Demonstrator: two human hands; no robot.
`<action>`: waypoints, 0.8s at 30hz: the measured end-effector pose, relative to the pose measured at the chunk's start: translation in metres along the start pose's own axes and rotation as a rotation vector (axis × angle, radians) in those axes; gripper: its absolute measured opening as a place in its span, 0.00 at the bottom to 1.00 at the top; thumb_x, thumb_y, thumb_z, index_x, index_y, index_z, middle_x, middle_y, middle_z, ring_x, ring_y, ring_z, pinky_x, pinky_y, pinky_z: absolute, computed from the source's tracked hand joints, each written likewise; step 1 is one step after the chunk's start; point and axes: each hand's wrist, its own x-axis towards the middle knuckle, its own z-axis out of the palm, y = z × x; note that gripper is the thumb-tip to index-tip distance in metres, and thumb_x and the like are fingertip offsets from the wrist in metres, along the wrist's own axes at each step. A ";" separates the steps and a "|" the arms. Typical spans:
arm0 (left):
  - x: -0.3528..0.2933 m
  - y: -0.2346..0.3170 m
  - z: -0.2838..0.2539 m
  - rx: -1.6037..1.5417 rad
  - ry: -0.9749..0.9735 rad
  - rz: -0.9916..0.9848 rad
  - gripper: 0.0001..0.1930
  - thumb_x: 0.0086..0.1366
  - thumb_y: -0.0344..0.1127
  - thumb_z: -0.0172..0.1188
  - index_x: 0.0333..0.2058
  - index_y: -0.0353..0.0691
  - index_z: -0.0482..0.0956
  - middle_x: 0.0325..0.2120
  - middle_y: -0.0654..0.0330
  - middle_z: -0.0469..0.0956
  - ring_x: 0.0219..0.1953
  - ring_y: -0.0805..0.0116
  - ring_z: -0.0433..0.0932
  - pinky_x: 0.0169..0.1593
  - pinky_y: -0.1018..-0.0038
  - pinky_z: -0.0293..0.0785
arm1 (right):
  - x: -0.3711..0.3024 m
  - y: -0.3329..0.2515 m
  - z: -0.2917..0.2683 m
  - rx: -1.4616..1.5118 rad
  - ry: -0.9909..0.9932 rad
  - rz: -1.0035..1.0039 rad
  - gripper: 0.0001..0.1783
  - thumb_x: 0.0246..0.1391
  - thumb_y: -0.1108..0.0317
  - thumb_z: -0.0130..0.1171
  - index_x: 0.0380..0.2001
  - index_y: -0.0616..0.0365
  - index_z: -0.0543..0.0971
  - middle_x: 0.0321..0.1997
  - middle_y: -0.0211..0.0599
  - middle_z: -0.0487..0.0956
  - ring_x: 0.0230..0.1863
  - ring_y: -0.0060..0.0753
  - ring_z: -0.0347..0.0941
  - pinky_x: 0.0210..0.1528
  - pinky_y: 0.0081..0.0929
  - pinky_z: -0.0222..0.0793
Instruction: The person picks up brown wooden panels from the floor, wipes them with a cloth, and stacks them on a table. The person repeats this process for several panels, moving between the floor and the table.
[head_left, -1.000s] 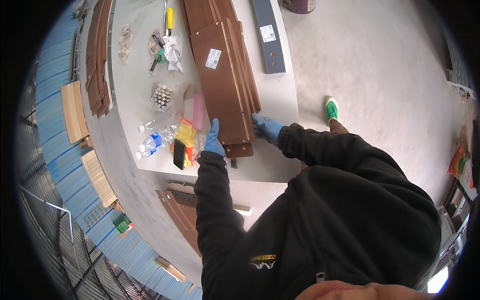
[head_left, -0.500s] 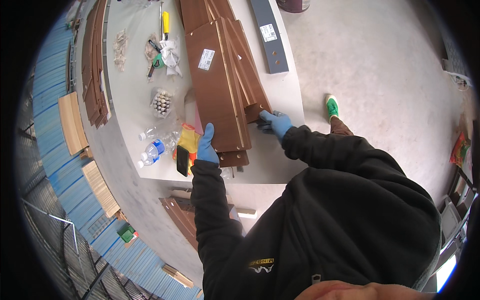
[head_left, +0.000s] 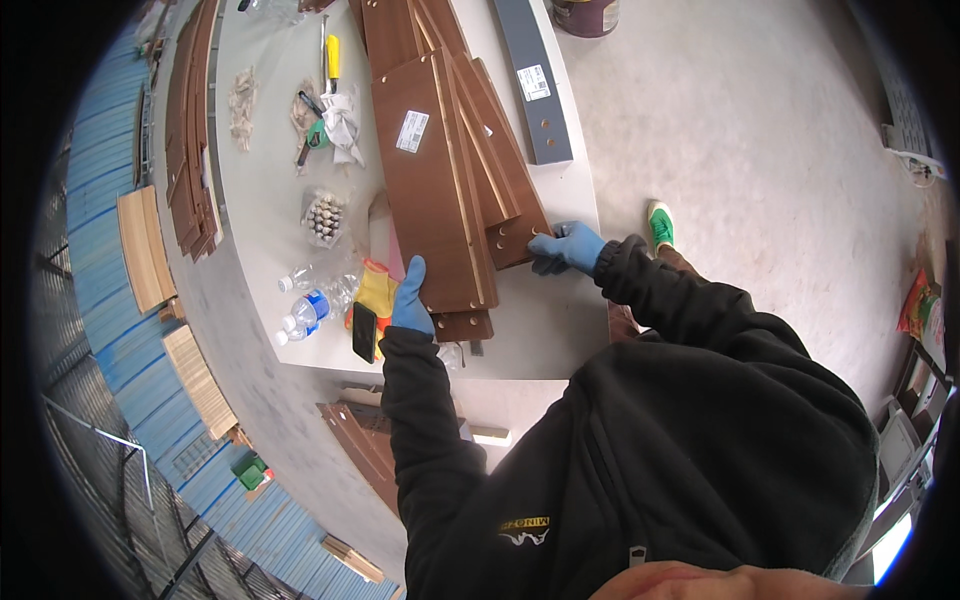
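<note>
Long brown wooden panels (head_left: pixel 437 215) lie stacked and fanned out on a pale table, the top one bearing a white label (head_left: pixel 411 131). My left hand (head_left: pixel 409 305), in a blue glove, is against the left edge of the stack near its close end. Its thumb points away along the edge, and its other fingers are hidden. My right hand (head_left: pixel 567 247), also gloved, is closed on the near corner of a lower brown panel (head_left: pixel 522 231) that sticks out to the right. Holes show near the ends of the panels.
Left of the stack lie a phone (head_left: pixel 365 332), yellow-orange gloves (head_left: pixel 377 290), plastic bottles (head_left: pixel 303 312), a bag of metal fittings (head_left: pixel 325 218), and a yellow-handled tool (head_left: pixel 333 58). A grey panel (head_left: pixel 536 95) lies along the right edge. A bucket (head_left: pixel 586 14) stands beyond on the floor.
My right hand has moved right, and the corner of the lower brown panel has swung right with it, widening the fan. My left hand stays at the stack's left edge.
</note>
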 end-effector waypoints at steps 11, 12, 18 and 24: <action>0.003 0.000 -0.008 -0.048 -0.062 -0.011 0.30 0.72 0.48 0.64 0.65 0.37 0.72 0.58 0.56 0.79 0.56 0.61 0.81 0.62 0.65 0.77 | 0.008 -0.012 0.003 0.123 -0.056 0.050 0.24 0.63 0.54 0.66 0.51 0.63 0.82 0.43 0.45 0.86 0.37 0.38 0.85 0.36 0.29 0.82; 0.007 -0.002 -0.010 -0.052 -0.064 -0.019 0.29 0.72 0.48 0.64 0.65 0.37 0.72 0.58 0.56 0.79 0.56 0.62 0.81 0.62 0.65 0.77 | 0.008 -0.015 0.007 0.090 -0.030 0.033 0.24 0.62 0.54 0.67 0.50 0.63 0.82 0.42 0.45 0.86 0.36 0.37 0.85 0.36 0.29 0.81; 0.018 -0.012 -0.018 -0.114 -0.089 0.050 0.29 0.72 0.46 0.65 0.64 0.37 0.73 0.57 0.57 0.80 0.56 0.63 0.80 0.62 0.66 0.76 | -0.041 -0.048 0.022 -0.165 0.278 -0.122 0.27 0.56 0.52 0.69 0.47 0.67 0.83 0.34 0.39 0.86 0.32 0.28 0.82 0.35 0.25 0.77; 0.021 -0.008 -0.022 -0.145 -0.136 0.041 0.28 0.70 0.47 0.67 0.62 0.36 0.75 0.56 0.57 0.81 0.56 0.64 0.80 0.62 0.66 0.77 | -0.108 -0.078 0.022 -0.321 0.418 -0.154 0.29 0.56 0.52 0.68 0.46 0.72 0.82 0.30 0.37 0.85 0.30 0.25 0.80 0.33 0.23 0.76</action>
